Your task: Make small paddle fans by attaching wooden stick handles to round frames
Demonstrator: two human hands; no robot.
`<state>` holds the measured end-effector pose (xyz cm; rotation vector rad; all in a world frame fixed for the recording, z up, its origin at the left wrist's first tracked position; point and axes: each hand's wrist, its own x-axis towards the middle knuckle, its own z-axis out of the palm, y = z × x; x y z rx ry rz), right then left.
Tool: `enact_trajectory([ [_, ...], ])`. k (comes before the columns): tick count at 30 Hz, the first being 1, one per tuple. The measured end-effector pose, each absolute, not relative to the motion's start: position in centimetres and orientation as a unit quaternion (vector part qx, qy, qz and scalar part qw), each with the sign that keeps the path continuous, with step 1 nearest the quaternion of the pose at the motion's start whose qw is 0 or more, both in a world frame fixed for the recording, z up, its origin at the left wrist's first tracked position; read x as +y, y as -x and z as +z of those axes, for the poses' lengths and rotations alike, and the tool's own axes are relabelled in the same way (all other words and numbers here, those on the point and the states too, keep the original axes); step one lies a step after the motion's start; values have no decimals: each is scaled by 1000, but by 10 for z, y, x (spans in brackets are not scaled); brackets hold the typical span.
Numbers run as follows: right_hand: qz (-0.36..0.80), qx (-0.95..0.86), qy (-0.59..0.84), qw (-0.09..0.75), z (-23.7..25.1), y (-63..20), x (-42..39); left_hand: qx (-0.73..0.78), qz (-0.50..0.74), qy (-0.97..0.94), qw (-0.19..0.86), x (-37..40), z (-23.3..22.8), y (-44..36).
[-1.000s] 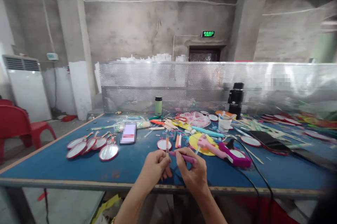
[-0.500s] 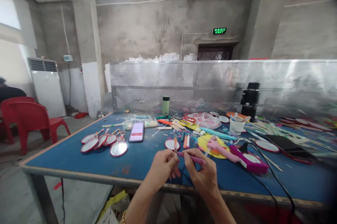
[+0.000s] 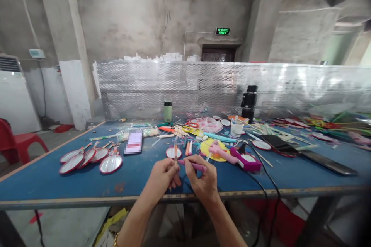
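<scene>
Here, an orange stick (image 3: 175, 151) is held upright by the left hand (image 3: 162, 177), with the fingers closed on it. A pink stick (image 3: 193, 166) is pinched flat by the right hand (image 3: 204, 179), and its tip is brought right up to the orange one. Both hands are kept close together over the near edge of the blue table (image 3: 58, 185). A small round mirror (image 3: 173, 152) is seen just behind them. A pink glue gun (image 3: 232, 156) is laid nearby, to the right.

Bare concrete walls and pillar (image 3: 59, 26), green exit sign (image 3: 222, 31) over dark doorway (image 3: 218, 53), red chair (image 3: 17, 144) left, grey floor.
</scene>
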<state>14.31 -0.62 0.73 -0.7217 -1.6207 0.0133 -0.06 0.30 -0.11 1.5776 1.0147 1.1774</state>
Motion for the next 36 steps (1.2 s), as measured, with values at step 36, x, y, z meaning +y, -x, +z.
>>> enact_trajectory([
  [36,13,-707,306,637,3,-142,-3,414,470,-640,445,1,1,0],
])
